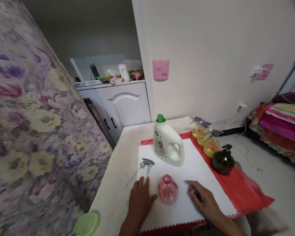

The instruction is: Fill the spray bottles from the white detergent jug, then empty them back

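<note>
A clear pink bottle with an uncovered neck stands upright on a white sheet between my hands. My left hand lies flat on the sheet to its left, fingers apart, the thumb close to the bottle. To the right, my right hand rests with loosely bent fingers and nothing in them. Just beyond my left fingertips lies a spray pump head, grey and light green, its thin tube pointing toward me. Farther back stands a large pale-green detergent jug with a handle and a green spout in its mouth.
Along the right edge, on red cloth, stand several spray bottles with yellow liquid and a dark green pump bottle. A light-green round lid is at lower left. A floral curtain hangs left; a white cabinet stands behind.
</note>
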### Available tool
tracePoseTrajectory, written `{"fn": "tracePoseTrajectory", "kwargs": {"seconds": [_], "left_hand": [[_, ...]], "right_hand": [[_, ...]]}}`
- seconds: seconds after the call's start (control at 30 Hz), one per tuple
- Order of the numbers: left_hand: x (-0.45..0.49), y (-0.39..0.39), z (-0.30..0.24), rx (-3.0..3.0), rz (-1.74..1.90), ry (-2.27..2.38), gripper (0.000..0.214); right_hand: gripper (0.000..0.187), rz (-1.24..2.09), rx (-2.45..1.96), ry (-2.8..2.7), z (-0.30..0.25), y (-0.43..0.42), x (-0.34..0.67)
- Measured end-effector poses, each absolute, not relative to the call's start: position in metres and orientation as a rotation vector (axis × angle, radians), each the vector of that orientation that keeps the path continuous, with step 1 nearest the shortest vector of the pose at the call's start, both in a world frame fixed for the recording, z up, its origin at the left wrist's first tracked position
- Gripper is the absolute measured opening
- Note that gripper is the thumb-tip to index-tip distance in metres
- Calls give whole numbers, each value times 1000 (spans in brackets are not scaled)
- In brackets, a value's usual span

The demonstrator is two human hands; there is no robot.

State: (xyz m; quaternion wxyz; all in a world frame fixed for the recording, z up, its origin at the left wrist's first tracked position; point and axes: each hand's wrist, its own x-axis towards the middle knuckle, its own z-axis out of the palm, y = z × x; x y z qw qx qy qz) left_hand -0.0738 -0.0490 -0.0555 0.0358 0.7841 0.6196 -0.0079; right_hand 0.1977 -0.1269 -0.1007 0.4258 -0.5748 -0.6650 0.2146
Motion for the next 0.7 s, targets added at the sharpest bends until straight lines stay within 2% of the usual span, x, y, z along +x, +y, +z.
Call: {"fn": "tracePoseTrajectory", "kwargs": {"seconds": [0.2,0.27,0.4,0.53,0.7], "left_hand": [[-77,-47,-46,2319,-99,1908,69],[-79,-43,-43,2340,-69,1887,63],[-81,-26,-31,2410,182,1914,36],[-77,2,-25,2413,425,1991,39],[-70,30,-43,2363,465,2003,37]], "right_hand": [[30,521,-1440,-1681,-97,-128,196],[29,525,-1446,-1681,-96,-128,196],[27,515,-1445,-1675,-95,-128,195],[26,529,-1432,-1680,-97,-129,195],[24,580,-1435,-1708,-102,-128,196]]}}
